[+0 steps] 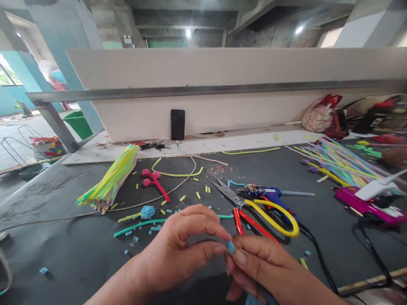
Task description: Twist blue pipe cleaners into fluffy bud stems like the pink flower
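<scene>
Both hands meet just in front of the scissors: left hand and right hand pinch a blue strip between closed fingertips, its length trailing down under the right.

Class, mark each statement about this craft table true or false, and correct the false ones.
1. Both hands pinch a small blue piece between their fingertips. True: the left hand and right hand meet on the blue piece.
2. The scissors have green handles. False: the scissors have yellow and red handles.
3. A dark phone leans upright against the white board. True: the phone stands there.
4. The bundle of yellow-green strips lies right of the scissors. False: the bundle lies to their left.
</scene>
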The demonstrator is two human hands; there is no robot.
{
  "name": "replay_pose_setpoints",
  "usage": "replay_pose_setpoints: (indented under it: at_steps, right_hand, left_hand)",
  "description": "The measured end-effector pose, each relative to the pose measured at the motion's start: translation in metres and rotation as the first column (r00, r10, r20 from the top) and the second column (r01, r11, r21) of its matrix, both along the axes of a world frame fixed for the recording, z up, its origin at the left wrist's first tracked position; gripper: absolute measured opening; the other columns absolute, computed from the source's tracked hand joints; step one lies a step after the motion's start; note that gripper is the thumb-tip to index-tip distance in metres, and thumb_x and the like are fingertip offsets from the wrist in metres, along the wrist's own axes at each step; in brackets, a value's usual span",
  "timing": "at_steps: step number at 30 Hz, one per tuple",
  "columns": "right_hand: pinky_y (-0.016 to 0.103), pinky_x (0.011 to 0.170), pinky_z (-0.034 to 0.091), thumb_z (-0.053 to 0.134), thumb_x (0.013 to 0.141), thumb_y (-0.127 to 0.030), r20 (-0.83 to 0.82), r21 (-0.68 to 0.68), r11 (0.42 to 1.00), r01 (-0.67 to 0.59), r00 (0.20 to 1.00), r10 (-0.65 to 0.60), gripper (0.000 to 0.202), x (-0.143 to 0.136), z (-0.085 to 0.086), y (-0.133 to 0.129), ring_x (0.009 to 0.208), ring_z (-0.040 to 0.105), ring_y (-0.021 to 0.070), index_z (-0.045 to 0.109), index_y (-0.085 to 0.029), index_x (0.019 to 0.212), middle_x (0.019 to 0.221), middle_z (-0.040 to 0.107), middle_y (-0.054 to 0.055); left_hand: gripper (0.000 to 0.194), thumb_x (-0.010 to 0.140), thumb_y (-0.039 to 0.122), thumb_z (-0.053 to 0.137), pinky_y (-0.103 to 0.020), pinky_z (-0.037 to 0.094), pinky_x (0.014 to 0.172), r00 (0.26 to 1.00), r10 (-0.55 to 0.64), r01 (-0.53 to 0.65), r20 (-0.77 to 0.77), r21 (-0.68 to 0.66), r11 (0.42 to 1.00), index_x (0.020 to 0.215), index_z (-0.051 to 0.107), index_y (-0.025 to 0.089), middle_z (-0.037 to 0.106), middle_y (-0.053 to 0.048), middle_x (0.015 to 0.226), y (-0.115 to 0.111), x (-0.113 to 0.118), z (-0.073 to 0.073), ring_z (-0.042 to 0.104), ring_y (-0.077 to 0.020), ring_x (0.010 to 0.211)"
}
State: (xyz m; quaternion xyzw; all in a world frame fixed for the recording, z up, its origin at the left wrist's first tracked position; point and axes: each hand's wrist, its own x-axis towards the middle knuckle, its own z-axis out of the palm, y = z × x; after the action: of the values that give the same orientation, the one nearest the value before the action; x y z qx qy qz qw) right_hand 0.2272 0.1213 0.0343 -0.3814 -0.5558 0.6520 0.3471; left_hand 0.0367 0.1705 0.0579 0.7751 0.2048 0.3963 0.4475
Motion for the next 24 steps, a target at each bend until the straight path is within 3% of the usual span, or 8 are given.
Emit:
replay_pose_setpoints:
  at_steps: [3,7,9,12,15,21,24]
  right_hand:
    - [0.026,0.061,0.053,0.051,0.087,-0.050,-0.007,0.022,0.999,0.028,1.000,-0.028,0.037,0.002,0.000,0.000,0.046,0.042,0.0067,0.059,-0.015,0.078,0.050,0.038,-0.008]
    - [0.023,0.058,0.050,0.050,0.086,-0.053,0.040,0.000,1.000,0.003,0.999,-0.003,0.038,0.004,0.003,0.002,0.051,0.055,0.0082,0.058,-0.016,0.084,0.054,0.042,-0.008]
    - [0.022,0.056,0.049,0.062,0.076,-0.055,0.025,-0.040,0.999,0.034,0.999,-0.033,0.039,0.003,0.004,0.004,0.050,0.056,0.0080,0.054,-0.018,0.084,0.057,0.046,-0.009]
    - [0.020,0.049,0.045,0.075,0.063,-0.050,0.001,-0.109,0.978,0.180,0.983,-0.181,0.043,0.001,0.006,0.008,0.041,0.050,0.0058,0.047,-0.020,0.076,0.051,0.053,-0.009]
    - [0.020,0.045,0.042,0.073,0.066,-0.044,0.012,-0.143,0.964,0.225,0.974,-0.226,0.037,0.000,0.006,0.008,0.038,0.050,0.0058,0.046,-0.019,0.070,0.049,0.061,-0.005]
    - [0.018,0.038,0.039,0.072,0.066,-0.045,-0.025,-0.238,0.971,0.006,1.000,-0.012,0.035,-0.006,0.001,-0.001,0.031,0.044,0.0048,0.047,-0.019,0.068,0.042,0.058,-0.006]
    - [0.018,0.037,0.040,0.071,0.066,-0.043,0.010,-0.301,0.954,0.001,1.000,0.002,0.033,-0.012,-0.001,-0.002,0.030,0.044,0.0050,0.048,-0.019,0.067,0.040,0.057,-0.006]
  left_hand:
    - [0.013,0.078,0.019,0.064,-0.024,0.044,0.071,0.995,0.049,-0.051,-0.090,-0.026,0.998,0.090,0.067,0.015,0.064,-0.003,0.078,0.000,0.003,-0.001,0.057,-0.0134,0.074]
    - [0.010,0.079,0.023,0.062,-0.021,0.040,0.063,0.973,0.092,-0.119,-0.211,-0.118,0.986,0.075,0.064,0.014,0.061,0.000,0.067,0.001,0.007,-0.005,0.052,-0.0108,0.065]
    - [0.015,0.080,0.024,0.060,-0.020,0.037,0.059,0.967,0.103,-0.141,-0.233,-0.152,0.978,0.069,0.061,0.014,0.057,0.002,0.064,0.002,0.007,-0.005,0.048,-0.0095,0.062]
    - [0.015,0.081,0.025,0.057,-0.020,0.034,0.056,0.967,0.088,-0.144,-0.241,-0.226,0.963,0.070,0.058,0.014,0.050,0.004,0.062,0.005,0.004,-0.005,0.042,-0.0088,0.060]
    - [0.015,0.082,0.025,0.055,-0.020,0.034,0.058,0.961,0.029,-0.094,-0.274,-0.229,0.969,0.073,0.059,0.014,0.050,0.003,0.065,0.008,0.001,-0.005,0.043,-0.0095,0.062]
    - [0.017,0.083,0.027,0.056,-0.024,0.042,0.068,0.956,-0.174,0.151,-0.237,-0.113,0.982,0.074,0.063,0.014,0.060,-0.003,0.074,0.016,-0.003,-0.005,0.053,-0.0131,0.071]
    - [0.015,0.084,0.024,0.057,-0.027,0.042,0.079,0.933,-0.262,0.271,-0.246,0.005,0.963,0.074,0.064,0.016,0.062,-0.005,0.076,0.014,-0.006,0.005,0.055,-0.0150,0.077]
